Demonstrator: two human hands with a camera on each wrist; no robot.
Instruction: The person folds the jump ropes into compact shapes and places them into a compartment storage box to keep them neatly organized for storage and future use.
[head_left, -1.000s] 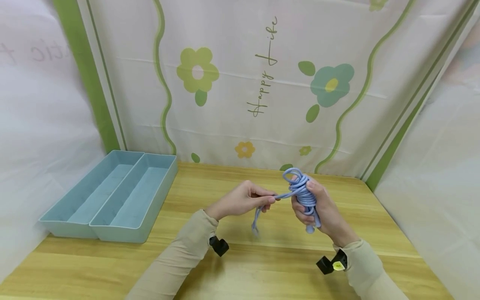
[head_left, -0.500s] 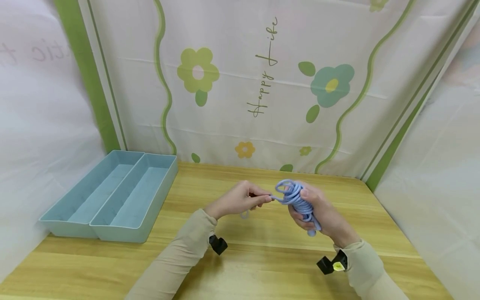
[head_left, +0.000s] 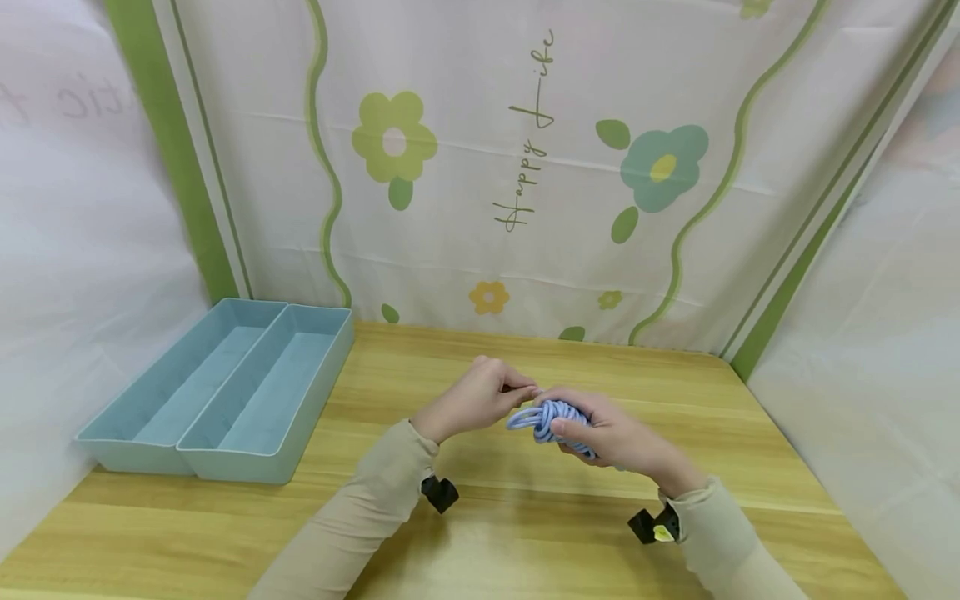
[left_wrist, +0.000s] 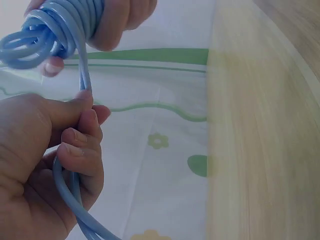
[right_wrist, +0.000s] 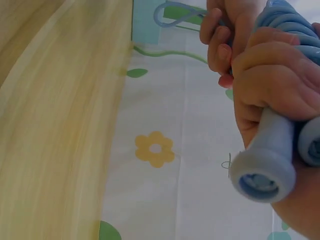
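A light blue jump rope (head_left: pixel 550 419) is wound in several turns around its own two handles. My right hand (head_left: pixel 618 433) grips the wound bundle, fingers wrapped over the turns. In the right wrist view, the flared end of one handle (right_wrist: pixel 265 170) sticks out below that hand, with the other at the frame's edge. My left hand (head_left: pixel 482 402) pinches the doubled rope between thumb and fingers, close beside the bundle. Two strands (left_wrist: pixel 84 75) run from the coil to this pinch. Below it hangs the loose tail (left_wrist: pixel 75 200), mostly hidden in the head view.
Two long blue-green bins (head_left: pixel 262 400) stand side by side at the left of the wooden table (head_left: pixel 480 533). A white curtain (head_left: pixel 465 200) printed with flowers closes off the back, and pale curtains hang at both sides.
My right hand has carried the bundle left, towards my left hand, and turned it so that its looped end points left. The left hand stays almost in place, still pinching the rope.
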